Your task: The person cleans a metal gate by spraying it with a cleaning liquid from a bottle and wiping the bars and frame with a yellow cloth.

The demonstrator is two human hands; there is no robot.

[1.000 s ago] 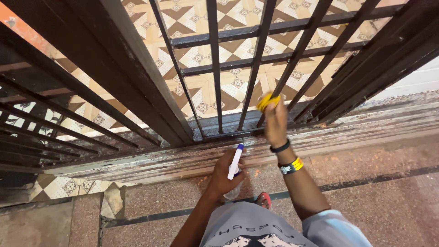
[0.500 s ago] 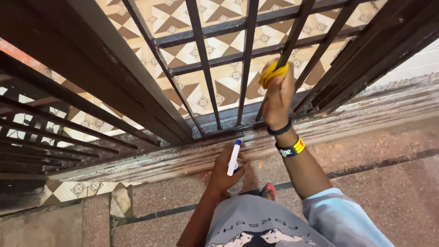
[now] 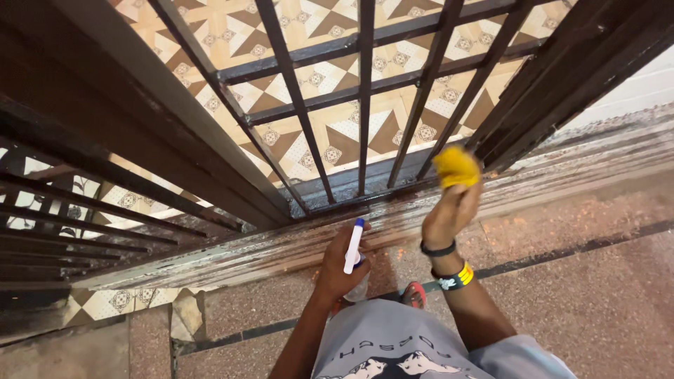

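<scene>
My right hand grips a crumpled yellow cloth and holds it near the bottom of the dark metal gate, by the lower end of a vertical bar. Black and yellow bands circle that wrist. My left hand hangs lower, closed around a clear spray bottle with a white and blue nozzle pointing up, just in front of the worn threshold.
A scuffed, paint-flaked sill runs under the gate. Patterned brown and cream tiles lie beyond the bars. Speckled reddish floor is underfoot. A second barred panel stands open at the left. A red sandal shows below.
My right hand has slid the yellow cloth down from higher on the bar to the gate's bottom, moving rightward. My left hand with the spray bottle has barely shifted.
</scene>
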